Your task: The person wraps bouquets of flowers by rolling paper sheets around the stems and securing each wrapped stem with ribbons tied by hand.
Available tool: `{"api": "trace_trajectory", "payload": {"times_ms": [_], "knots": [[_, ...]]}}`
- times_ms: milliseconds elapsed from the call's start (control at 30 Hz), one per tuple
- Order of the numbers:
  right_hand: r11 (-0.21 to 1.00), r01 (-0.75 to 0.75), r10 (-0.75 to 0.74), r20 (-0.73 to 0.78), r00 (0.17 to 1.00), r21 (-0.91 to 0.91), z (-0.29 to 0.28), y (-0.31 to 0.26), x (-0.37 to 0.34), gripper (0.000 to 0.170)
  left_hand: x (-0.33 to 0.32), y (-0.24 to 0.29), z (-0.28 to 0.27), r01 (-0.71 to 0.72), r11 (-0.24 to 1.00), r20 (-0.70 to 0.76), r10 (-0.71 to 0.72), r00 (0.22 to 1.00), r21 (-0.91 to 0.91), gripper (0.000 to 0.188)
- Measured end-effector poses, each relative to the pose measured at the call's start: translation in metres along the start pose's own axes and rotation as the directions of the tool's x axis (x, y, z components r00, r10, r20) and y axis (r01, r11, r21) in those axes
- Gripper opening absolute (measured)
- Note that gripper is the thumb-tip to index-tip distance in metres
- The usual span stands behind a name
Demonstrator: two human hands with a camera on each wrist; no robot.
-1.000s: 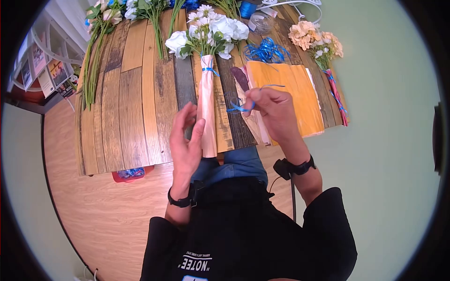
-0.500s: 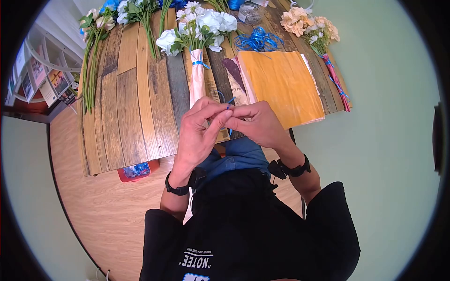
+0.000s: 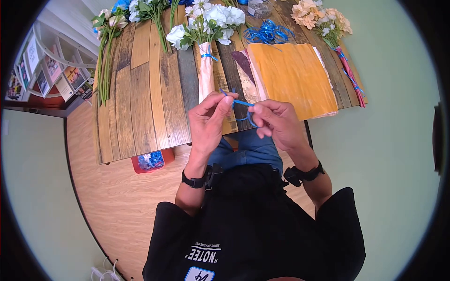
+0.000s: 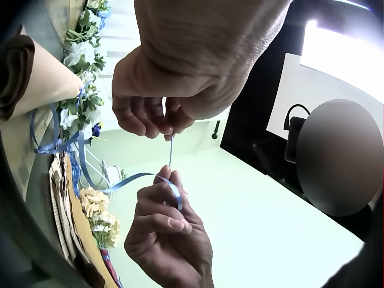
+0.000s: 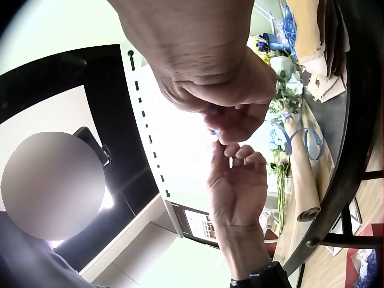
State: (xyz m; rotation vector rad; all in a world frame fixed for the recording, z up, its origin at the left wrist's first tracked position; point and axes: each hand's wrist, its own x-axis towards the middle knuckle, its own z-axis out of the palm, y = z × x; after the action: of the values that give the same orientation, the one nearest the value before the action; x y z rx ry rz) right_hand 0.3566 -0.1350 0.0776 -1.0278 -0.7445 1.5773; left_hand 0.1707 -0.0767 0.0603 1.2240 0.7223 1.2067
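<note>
A narrow blue ribbon point(image 3: 243, 103) is stretched between my two hands over the table's near edge. My left hand point(image 3: 207, 121) pinches one part of it between thumb and forefinger; my right hand point(image 3: 280, 122) pinches it a short way to the right. In the left wrist view a taut length of ribbon point(image 4: 171, 153) joins the fingertips, and a loose end curls over the right hand point(image 4: 171, 234). Just beyond the left hand lies a bouquet of white flowers point(image 3: 216, 18), its stems rolled in pale pink paper point(image 3: 205, 72) with a blue ribbon bow point(image 3: 209, 56) near the top.
Right of the bouquet lies a stack of yellow wrapping paper point(image 3: 293, 79). Behind it sit a tangle of blue ribbon point(image 3: 269, 33) and a clear jar point(image 3: 259, 8). A peach bouquet point(image 3: 309, 14) lies far right, loose stems point(image 3: 105, 70) at left. Below stands a red bin point(image 3: 167, 158).
The left hand has left the wrapped stems and taken hold of the ribbon that the right hand carried. The hands met, then drew apart, stretching the ribbon between them.
</note>
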Motion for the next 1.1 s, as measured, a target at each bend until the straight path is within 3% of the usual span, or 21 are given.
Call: {"api": "trace_trajectory", "payload": {"times_ms": [33, 100, 200, 333, 567, 833, 900, 933, 967, 1000, 1033, 1067, 1100], "knots": [[1.0, 0.004, -0.004, 0.007, 1.0, 0.007, -0.004, 0.001, 0.0, 0.023, 0.001, 0.0, 0.003, 0.006, 1.0, -0.011, -0.006, 1.0, -0.015, 0.021], [0.967, 0.149, -0.158, -0.026, 0.987, -0.209, -0.013, 0.004, 0.002, 0.023, 0.003, -0.001, 0.009, -0.003, 1.0, -0.004, 0.003, 1.0, -0.02, 0.021], [0.953, 0.163, -0.173, -0.015, 0.985, -0.255, -0.024, -0.004, -0.006, 0.024, 0.008, -0.003, 0.021, 0.0, 0.998, 0.015, 0.001, 1.0, -0.064, 0.022], [0.946, 0.196, -0.211, -0.032, 0.977, -0.26, -0.043, -0.013, -0.013, 0.025, 0.013, -0.004, 0.038, 0.074, 0.991, 0.074, -0.066, 0.995, -0.112, 0.024], [0.99, 0.063, -0.065, -0.006, 0.998, -0.124, -0.05, -0.029, -0.024, 0.026, 0.016, -0.012, 0.06, 0.121, 0.985, 0.224, -0.091, 0.97, -0.124, 0.025], [0.99, 0.092, -0.09, 0.026, 0.996, -0.107, -0.051, -0.013, -0.016, 0.023, 0.01, -0.017, 0.056, 0.132, 0.989, 0.172, -0.119, 0.978, -0.067, 0.022], [0.987, 0.131, -0.133, -0.023, 0.991, -0.093, -0.05, -0.009, -0.01, 0.022, 0.009, -0.018, 0.049, 0.093, 0.993, 0.11, -0.101, 0.989, 0.072, 0.021], [0.987, 0.13, -0.131, -0.002, 0.991, -0.093, -0.048, -0.009, -0.006, 0.022, 0.006, -0.014, 0.043, 0.082, 0.972, 0.029, -0.091, 0.995, 0.222, 0.029], [0.978, 0.169, -0.175, -0.041, 0.984, -0.119, -0.048, -0.009, -0.003, 0.021, 0.004, -0.015, 0.032, 0.077, 0.971, 0.011, -0.082, 0.997, 0.227, 0.029], [0.969, 0.2, -0.213, -0.08, 0.974, -0.146, -0.048, -0.008, 0.0, 0.021, -0.001, -0.02, 0.016, -0.053, 0.805, -0.103, 0.14, 0.985, 0.591, 0.038], [0.971, 0.194, -0.204, -0.062, 0.977, -0.143, -0.05, -0.009, 0.003, 0.021, -0.005, -0.026, 0.0, -0.089, 0.488, -0.116, 0.373, 0.92, 0.868, 0.048], [0.958, 0.24, -0.251, -0.055, 0.966, -0.156, -0.051, -0.011, 0.006, 0.021, -0.01, -0.032, -0.017, -0.073, 0.482, -0.13, 0.374, 0.918, 0.873, 0.048], [0.943, 0.286, -0.298, -0.047, 0.953, -0.17, -0.051, -0.014, 0.007, 0.021, -0.016, -0.038, -0.033, 0.035, 0.398, -0.176, 0.324, 0.929, 0.917, 0.057]]}}
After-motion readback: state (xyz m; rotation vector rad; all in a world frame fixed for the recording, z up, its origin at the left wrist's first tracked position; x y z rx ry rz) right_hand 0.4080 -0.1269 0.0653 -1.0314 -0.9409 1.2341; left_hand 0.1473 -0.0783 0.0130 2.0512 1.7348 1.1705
